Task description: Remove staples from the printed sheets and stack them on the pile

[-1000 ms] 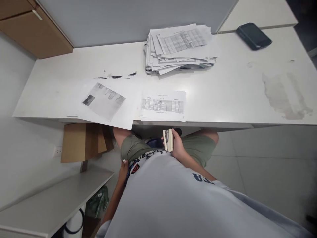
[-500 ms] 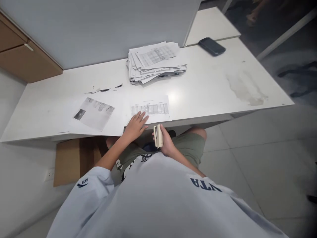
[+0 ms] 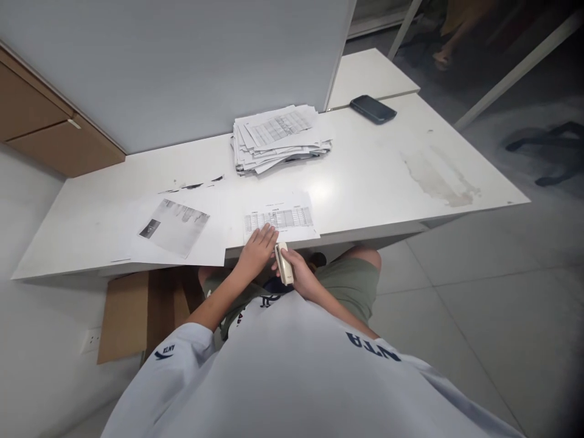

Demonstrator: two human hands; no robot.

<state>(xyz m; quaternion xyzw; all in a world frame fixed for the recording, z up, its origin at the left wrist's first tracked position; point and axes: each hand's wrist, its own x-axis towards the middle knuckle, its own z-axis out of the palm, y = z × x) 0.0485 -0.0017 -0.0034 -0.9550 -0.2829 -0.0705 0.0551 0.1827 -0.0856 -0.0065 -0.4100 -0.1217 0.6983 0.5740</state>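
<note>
A person in a white shirt sits at a white surface. The left hand lies flat, fingers extended and close together, over the near edge of a printed sheet. The right hand grips a cream stapler just off the surface's front edge, beside the left fingertips. Beyond the sheet stands a paper stack; a dark device lies farther right.

Right grip holds cream stapler, left grip on printed sheet
</note>
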